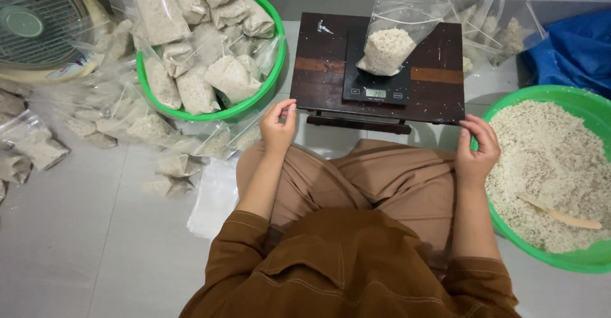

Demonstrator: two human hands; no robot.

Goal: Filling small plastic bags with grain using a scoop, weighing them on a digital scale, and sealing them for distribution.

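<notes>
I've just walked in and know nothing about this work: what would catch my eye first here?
Probably the clear bag of pale grain sitting on a black scale atop a small dark table, right in front of the seated person. Both hands, left hand and right hand, rest empty at the table's near corners. Green basins flank them: filled bags left, loose grain right.

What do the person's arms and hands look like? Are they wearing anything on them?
Both hands, the left hand and the right hand, are bare: no gloves, rings or watch show. The brown sleeves with pale stitching are pushed up near the elbows, leaving the forearms uncovered.
</notes>
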